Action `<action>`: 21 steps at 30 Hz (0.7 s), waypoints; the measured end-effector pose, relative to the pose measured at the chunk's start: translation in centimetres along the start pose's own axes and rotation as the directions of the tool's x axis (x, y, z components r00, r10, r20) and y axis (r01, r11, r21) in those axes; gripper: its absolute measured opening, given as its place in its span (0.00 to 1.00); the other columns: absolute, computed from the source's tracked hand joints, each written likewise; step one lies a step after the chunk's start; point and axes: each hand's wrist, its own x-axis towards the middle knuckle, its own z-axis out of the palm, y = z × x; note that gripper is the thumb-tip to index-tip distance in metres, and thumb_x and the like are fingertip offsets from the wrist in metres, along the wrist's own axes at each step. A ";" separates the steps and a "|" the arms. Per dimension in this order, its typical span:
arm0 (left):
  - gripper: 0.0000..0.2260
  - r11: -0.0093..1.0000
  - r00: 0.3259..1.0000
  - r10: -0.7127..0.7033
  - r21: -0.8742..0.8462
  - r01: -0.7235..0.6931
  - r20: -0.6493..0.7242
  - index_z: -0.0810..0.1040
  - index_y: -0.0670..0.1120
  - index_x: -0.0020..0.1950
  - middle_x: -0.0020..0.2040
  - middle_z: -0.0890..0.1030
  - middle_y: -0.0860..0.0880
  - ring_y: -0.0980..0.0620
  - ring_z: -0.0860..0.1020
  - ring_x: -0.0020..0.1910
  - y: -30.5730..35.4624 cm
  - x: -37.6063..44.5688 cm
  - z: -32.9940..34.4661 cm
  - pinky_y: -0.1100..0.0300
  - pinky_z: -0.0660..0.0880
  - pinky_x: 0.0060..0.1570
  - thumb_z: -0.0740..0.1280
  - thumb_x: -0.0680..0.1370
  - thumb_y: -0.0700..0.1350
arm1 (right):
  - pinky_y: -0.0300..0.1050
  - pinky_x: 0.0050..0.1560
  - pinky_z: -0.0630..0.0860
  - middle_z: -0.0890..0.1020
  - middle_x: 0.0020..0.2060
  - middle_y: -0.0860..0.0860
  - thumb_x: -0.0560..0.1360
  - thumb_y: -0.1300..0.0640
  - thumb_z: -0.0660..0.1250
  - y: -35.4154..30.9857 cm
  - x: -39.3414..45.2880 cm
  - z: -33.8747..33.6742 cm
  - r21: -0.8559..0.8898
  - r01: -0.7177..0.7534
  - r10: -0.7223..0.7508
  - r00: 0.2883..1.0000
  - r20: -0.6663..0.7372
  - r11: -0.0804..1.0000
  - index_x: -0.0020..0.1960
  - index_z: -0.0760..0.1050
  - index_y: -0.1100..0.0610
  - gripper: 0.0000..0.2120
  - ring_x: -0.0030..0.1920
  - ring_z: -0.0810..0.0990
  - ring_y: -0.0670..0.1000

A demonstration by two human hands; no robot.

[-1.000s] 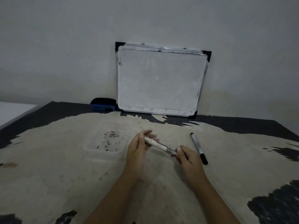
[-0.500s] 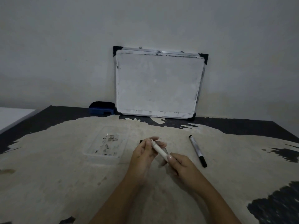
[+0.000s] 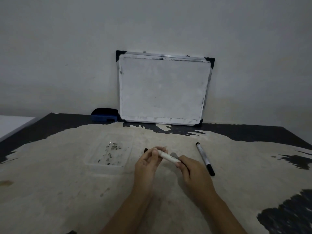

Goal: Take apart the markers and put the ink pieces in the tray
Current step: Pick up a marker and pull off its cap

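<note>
Over worn table (image 3: 50, 191), head view: both hands raised just above surface, white marker (image 3: 168, 157) spanning between them, tilted down toward right. Left hand (image 3: 148, 163) pinches upper end with curled fingers, small dark bit showing beyond fingertips, cap perhaps, cannot tell. Right hand (image 3: 189, 168) closed round lower end; opposed grips look set for twisting or pulling barrel apart. Clear tray (image 3: 109, 154) just left of hands, ink-smudged, handy for dropping ink piece. Second marker (image 3: 205, 158) lies right, untouched. Whiteboard (image 3: 163, 88) leans on wall, eraser (image 3: 103, 114) beside it.

Left hand (image 3: 148, 163) and right hand (image 3: 189, 168) raised, fingers pinched closed, forearms converging from below.
</note>
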 end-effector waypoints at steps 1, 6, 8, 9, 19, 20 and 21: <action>0.14 1.000 1.000 -0.001 0.013 0.001 -0.024 0.81 0.41 0.47 0.51 0.83 0.40 0.42 0.80 0.55 -0.1 -0.1 0.1 0.42 0.72 0.62 0.65 0.70 0.49 | 0.42 0.36 0.72 0.80 0.32 0.49 0.77 0.50 0.55 0.0 0.1 0.1 -0.021 0.022 -0.023 0.999 -0.028 1.000 0.42 0.77 0.55 0.15 0.33 0.75 0.48; 0.16 0.995 0.994 0.026 0.101 -0.016 -0.105 0.82 0.44 0.47 0.50 0.83 0.39 0.40 0.81 0.52 -0.1 -0.6 0.4 0.40 0.75 0.57 0.66 0.69 0.54 | 0.47 0.33 0.76 0.81 0.31 0.50 0.74 0.49 0.55 0.6 0.4 0.5 -0.096 0.135 -0.149 0.976 -0.160 0.986 0.43 0.78 0.56 0.16 0.31 0.77 0.50; 0.15 0.993 0.988 0.040 0.120 -0.021 -0.151 0.82 0.44 0.46 0.47 0.84 0.41 0.41 0.82 0.50 0.0 -0.8 0.7 0.43 0.77 0.55 0.65 0.69 0.53 | 0.48 0.32 0.77 0.81 0.31 0.50 0.74 0.51 0.56 0.8 0.5 0.4 -0.151 0.165 -0.191 0.965 -0.180 0.975 0.43 0.79 0.56 0.14 0.31 0.77 0.50; 0.15 0.990 0.984 0.054 0.134 -0.031 -0.170 0.82 0.44 0.46 0.47 0.84 0.41 0.43 0.82 0.49 0.0 -1.0 0.9 0.44 0.77 0.54 0.65 0.69 0.53 | 0.48 0.32 0.77 0.82 0.31 0.50 0.74 0.51 0.57 0.8 0.6 0.3 -0.177 0.172 -0.205 0.961 -0.186 0.969 0.43 0.79 0.56 0.14 0.31 0.77 0.50; 0.11 0.998 0.951 0.018 0.055 -0.001 -0.309 0.81 0.43 0.44 0.43 0.85 0.44 0.51 0.83 0.44 0.5 -0.5 0.4 0.62 0.81 0.43 0.63 0.76 0.48 | 0.32 0.35 0.70 0.79 0.33 0.48 0.74 0.54 0.62 1.4 0.4 -0.5 -0.200 0.148 -0.184 0.967 -0.178 0.969 0.43 0.77 0.54 0.06 0.32 0.75 0.45; 0.11 0.995 0.956 0.046 0.095 -0.019 -0.290 0.81 0.43 0.46 0.45 0.85 0.45 0.52 0.83 0.45 0.6 -0.5 0.4 0.64 0.80 0.43 0.63 0.76 0.48 | 0.29 0.34 0.66 0.78 0.33 0.47 0.73 0.56 0.65 1.8 0.4 -0.5 -0.177 0.113 -0.146 0.972 -0.186 0.978 0.43 0.76 0.54 0.02 0.32 0.73 0.44; 0.10 0.982 0.958 0.091 0.184 -0.041 -0.273 0.81 0.43 0.48 0.46 0.84 0.47 0.54 0.82 0.45 0.6 -0.5 0.4 0.67 0.80 0.44 0.63 0.76 0.48 | 0.28 0.35 0.64 0.78 0.33 0.47 0.72 0.58 0.69 1.9 0.4 -0.6 -0.159 0.072 -0.103 0.975 -0.196 0.985 0.42 0.76 0.54 0.02 0.32 0.72 0.44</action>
